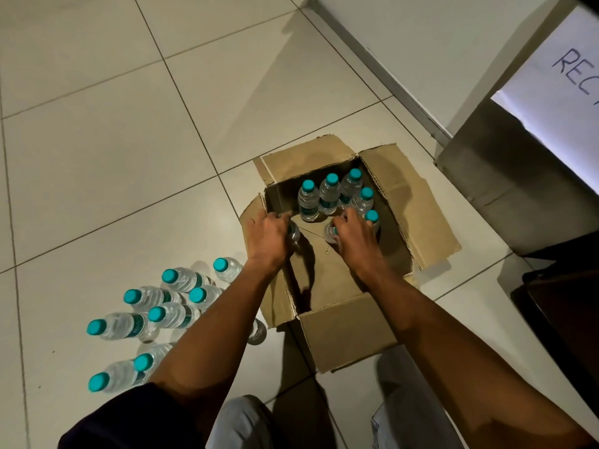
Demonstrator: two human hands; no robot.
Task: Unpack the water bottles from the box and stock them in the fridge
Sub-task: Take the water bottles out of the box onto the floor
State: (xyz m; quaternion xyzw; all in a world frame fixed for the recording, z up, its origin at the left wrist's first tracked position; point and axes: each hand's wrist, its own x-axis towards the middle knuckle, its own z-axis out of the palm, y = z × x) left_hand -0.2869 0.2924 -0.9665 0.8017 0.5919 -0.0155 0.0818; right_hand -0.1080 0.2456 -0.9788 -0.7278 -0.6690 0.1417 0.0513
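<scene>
Two hands are inside the open cardboard box (340, 322) on the tiled floor (113, 140), and each one is closed around the top of a water bottle. The left hand (267, 236) covers the cap of its bottle (294, 234) near the left wall of the box, and the right hand (351, 236) does the same with another bottle (330, 233) beside the standing group. Five more bottles with teal caps (332, 194) stand upright in the far right corner of the box. Around nine bottles (155, 315) already stand on the floor to the left, close together.

I think each bottle is small and full, so moderately heavy for its size. The thin plastic body is ribbed and will give a little under pressure, and it may be slippery. The neck under the cap seems the safest place to hold it.

The box walls and the raised flaps are the edges to clear, so the bottles must go straight up first. On the left the floor group is crowded, and a careless arm could knock it over. A grey cabinet (505, 196) stands to the right of the box; whether it is the fridge I cannot tell
</scene>
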